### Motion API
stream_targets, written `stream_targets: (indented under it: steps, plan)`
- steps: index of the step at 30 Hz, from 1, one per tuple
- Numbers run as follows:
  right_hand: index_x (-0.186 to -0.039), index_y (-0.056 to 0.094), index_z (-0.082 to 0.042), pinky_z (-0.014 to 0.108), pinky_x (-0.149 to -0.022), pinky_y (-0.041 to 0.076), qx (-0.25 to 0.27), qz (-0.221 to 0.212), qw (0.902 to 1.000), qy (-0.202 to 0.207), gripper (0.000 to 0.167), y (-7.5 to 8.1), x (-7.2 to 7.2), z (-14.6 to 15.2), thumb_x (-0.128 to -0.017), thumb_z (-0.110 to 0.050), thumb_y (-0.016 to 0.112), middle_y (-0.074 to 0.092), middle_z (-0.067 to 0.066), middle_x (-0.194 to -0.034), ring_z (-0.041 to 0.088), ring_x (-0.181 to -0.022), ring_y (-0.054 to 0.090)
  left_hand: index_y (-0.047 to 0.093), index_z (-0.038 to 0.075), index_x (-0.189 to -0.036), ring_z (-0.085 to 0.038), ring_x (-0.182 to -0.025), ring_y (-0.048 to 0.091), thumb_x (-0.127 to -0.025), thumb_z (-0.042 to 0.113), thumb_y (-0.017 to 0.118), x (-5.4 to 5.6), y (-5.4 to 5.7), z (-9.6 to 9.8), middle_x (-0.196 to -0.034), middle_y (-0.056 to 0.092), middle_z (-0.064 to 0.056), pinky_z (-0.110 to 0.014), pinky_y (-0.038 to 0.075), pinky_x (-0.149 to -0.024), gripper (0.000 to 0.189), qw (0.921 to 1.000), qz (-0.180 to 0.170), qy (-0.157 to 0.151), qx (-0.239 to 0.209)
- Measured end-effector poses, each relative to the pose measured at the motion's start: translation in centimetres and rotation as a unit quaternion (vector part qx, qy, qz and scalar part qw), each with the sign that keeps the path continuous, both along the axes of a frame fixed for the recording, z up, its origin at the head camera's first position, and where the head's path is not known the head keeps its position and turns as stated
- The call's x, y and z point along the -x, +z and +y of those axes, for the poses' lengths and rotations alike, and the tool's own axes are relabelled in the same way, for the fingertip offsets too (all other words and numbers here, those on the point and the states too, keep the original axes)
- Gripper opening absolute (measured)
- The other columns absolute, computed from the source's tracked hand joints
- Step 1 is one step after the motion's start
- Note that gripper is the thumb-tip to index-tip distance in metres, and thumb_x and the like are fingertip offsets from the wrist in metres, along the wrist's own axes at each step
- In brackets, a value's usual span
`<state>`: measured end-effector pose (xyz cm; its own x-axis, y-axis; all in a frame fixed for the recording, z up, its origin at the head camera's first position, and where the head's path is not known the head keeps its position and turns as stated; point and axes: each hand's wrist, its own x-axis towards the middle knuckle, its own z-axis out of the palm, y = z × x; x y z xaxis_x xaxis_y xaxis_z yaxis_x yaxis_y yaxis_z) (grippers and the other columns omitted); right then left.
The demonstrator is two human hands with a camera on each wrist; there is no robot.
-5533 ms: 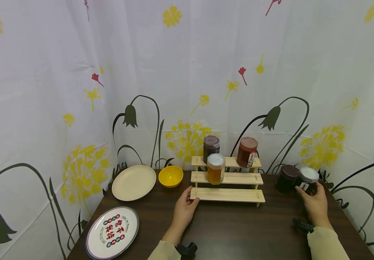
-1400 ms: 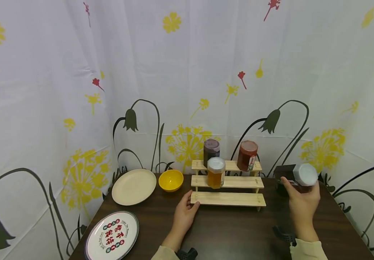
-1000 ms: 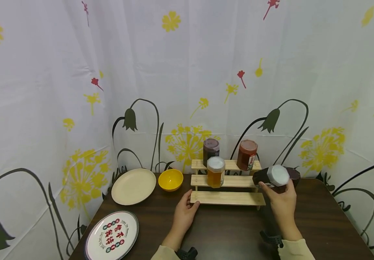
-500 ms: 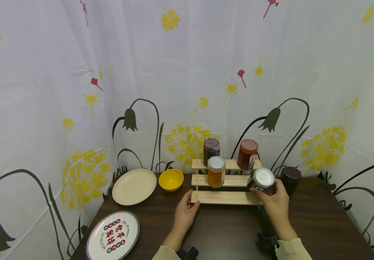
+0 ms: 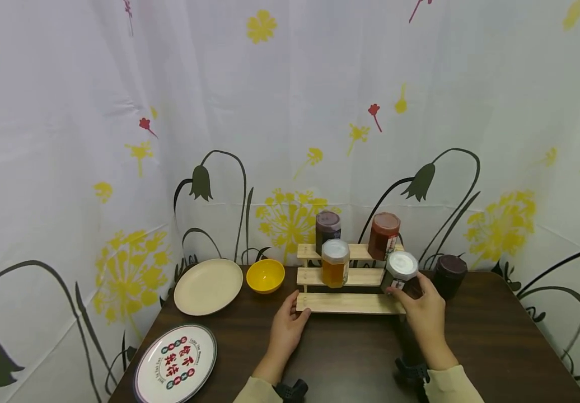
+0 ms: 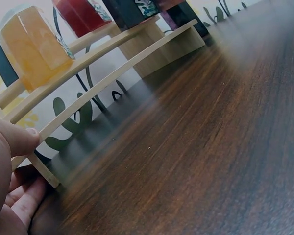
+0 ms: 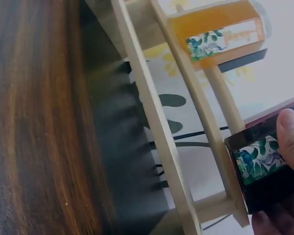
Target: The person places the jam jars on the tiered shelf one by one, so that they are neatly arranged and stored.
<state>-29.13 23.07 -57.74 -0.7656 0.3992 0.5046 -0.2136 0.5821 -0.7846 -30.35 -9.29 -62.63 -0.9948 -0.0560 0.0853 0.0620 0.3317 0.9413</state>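
Observation:
My right hand (image 5: 428,313) grips a dark jar with a white lid (image 5: 402,264) at the right end of the middle tier of a three-tier wooden display rack (image 5: 347,303). In the right wrist view the dark jar's base (image 7: 247,193) is right at the edge of the middle board, thumb over its label. My left hand (image 5: 286,330) holds the left end of the lowest tier, thumb on top and fingers beneath. An amber jar (image 5: 335,266) stands left on the middle tier. On the top tier are a purple-lidded jar (image 5: 327,230) and a red jar (image 5: 384,235).
Another dark jar (image 5: 449,277) stands on the brown table (image 5: 350,358) just right of the rack. Left of the rack are a yellow bowl (image 5: 265,276), a cream plate (image 5: 208,286) and a white plate with red lettering (image 5: 175,364). A patterned curtain (image 5: 290,112) hangs behind.
My right hand has picked up the white-lidded dark jar from the table's right side, carried it left, and brought it upright to the middle tier. The left hand has kept its hold.

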Motion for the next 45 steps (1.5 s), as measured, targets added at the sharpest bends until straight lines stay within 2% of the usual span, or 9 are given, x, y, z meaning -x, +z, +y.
stream_targets:
  steps: [5, 13, 15, 18, 20, 22, 31, 34, 45]
  plan:
    - [-0.134, 0.073, -0.007, 0.003, -0.087, 0.042, -0.013, -0.023, 0.9995, -0.016, 0.067, -0.3, -0.3, 0.5, -0.075, -0.022, 0.102, 0.081, 0.014, -0.122, 0.029, -0.117, 0.074, 0.056, 0.006, -0.157, -0.022, -0.112, 0.07, -0.102, 0.02, 0.078, -0.1, -0.1, 0.1, -0.14, 0.07, -0.015, -0.037, 0.063, -0.094, 0.061, 1.0, -0.002, -0.007, 0.001]
    - [-0.136, 0.073, -0.006, 0.004, -0.083, 0.047, -0.011, -0.049, 0.9987, -0.001, 0.068, 0.4, 0.1, 0.1, -0.08, -0.033, 0.1, 0.08, 0.016, -0.126, 0.031, -0.114, 0.076, 0.056, 0.006, -0.157, -0.024, -0.112, 0.069, -0.101, 0.02, 0.079, -0.2, -0.2, 0.0, -0.139, 0.07, -0.017, -0.042, 0.063, -0.095, 0.062, 1.0, 0.0, -0.005, -0.005]
    - [-0.134, 0.073, -0.006, 0.011, -0.082, 0.052, -0.012, -0.06, 0.9981, 0.002, 0.067, 0.6, 0.2, -0.3, -0.08, -0.035, 0.1, 0.08, 0.017, -0.122, 0.031, -0.109, 0.077, 0.056, 0.006, -0.157, -0.024, -0.112, 0.069, -0.102, 0.02, 0.079, -0.3, -0.2, 0.0, -0.14, 0.07, -0.017, -0.042, 0.063, -0.095, 0.062, 1.0, -0.002, -0.004, -0.003]
    - [-0.136, 0.071, -0.003, 0.032, -0.086, 0.062, -0.016, -0.07, 0.9973, 0.012, 0.072, 0.7, 0.7, -0.9, -0.081, -0.041, 0.098, 0.079, 0.02, -0.123, 0.035, -0.108, 0.077, 0.056, 0.007, -0.157, -0.023, -0.113, 0.068, -0.102, 0.02, 0.078, -0.2, -0.1, 0.1, -0.14, 0.07, -0.016, -0.041, 0.063, -0.096, 0.06, 1.0, -0.003, -0.001, -0.005]
    - [-0.138, 0.07, -0.001, 0.048, -0.089, 0.064, -0.011, -0.074, 0.997, 0.02, 0.074, 0.7, 1.0, -1.1, -0.082, -0.042, 0.097, 0.078, 0.023, -0.125, 0.039, -0.11, 0.077, 0.056, 0.007, -0.158, -0.023, -0.112, 0.069, -0.102, 0.019, 0.078, -0.2, -0.1, 0.2, -0.14, 0.07, -0.015, -0.04, 0.063, -0.095, 0.06, 1.0, -0.003, -0.001, -0.006]
    - [-0.139, 0.069, -0.001, 0.056, -0.092, 0.063, -0.005, -0.078, 0.9967, 0.021, 0.075, 0.6, 1.1, -1.3, -0.082, -0.041, 0.097, 0.077, 0.024, -0.128, 0.04, -0.112, 0.078, 0.056, 0.008, -0.158, -0.022, -0.112, 0.068, -0.103, 0.02, 0.078, -0.3, -0.1, 0.3, -0.141, 0.07, -0.014, -0.039, 0.063, -0.095, 0.06, 1.0, -0.008, 0.0, -0.005]
    - [-0.134, 0.071, -0.004, 0.043, -0.085, 0.058, -0.023, -0.105, 0.9939, 0.024, 0.065, 1.3, 2.1, -1.1, -0.086, -0.041, 0.094, 0.08, 0.019, -0.115, 0.034, -0.105, 0.075, 0.056, 0.006, -0.158, -0.024, -0.114, 0.068, -0.103, 0.019, 0.077, 0.0, -0.3, 0.5, -0.141, 0.069, -0.015, -0.04, 0.063, -0.097, 0.061, 0.9999, -0.001, -0.005, -0.012]
    - [-0.136, 0.07, -0.003, 0.044, -0.084, 0.058, -0.02, -0.118, 0.9923, 0.031, 0.066, 1.6, 2.4, -1.0, -0.088, -0.041, 0.093, 0.08, 0.021, -0.114, 0.035, -0.104, 0.075, 0.055, 0.006, -0.158, -0.024, -0.115, 0.068, -0.102, 0.019, 0.078, 0.0, -0.3, 0.3, -0.141, 0.069, -0.016, -0.041, 0.063, -0.098, 0.061, 0.9999, -0.002, -0.005, -0.015]
    - [-0.15, 0.062, -0.003, 0.058, -0.104, 0.059, 0.028, -0.151, 0.9862, 0.063, 0.074, 1.7, 2.6, -1.1, -0.093, -0.042, 0.088, 0.071, 0.028, -0.141, 0.044, -0.126, 0.072, 0.056, 0.007, -0.158, -0.024, -0.115, 0.068, -0.102, 0.02, 0.078, 0.0, -0.1, 0.0, -0.141, 0.069, -0.016, -0.044, 0.062, -0.098, 0.062, 0.9999, -0.002, -0.002, -0.011]
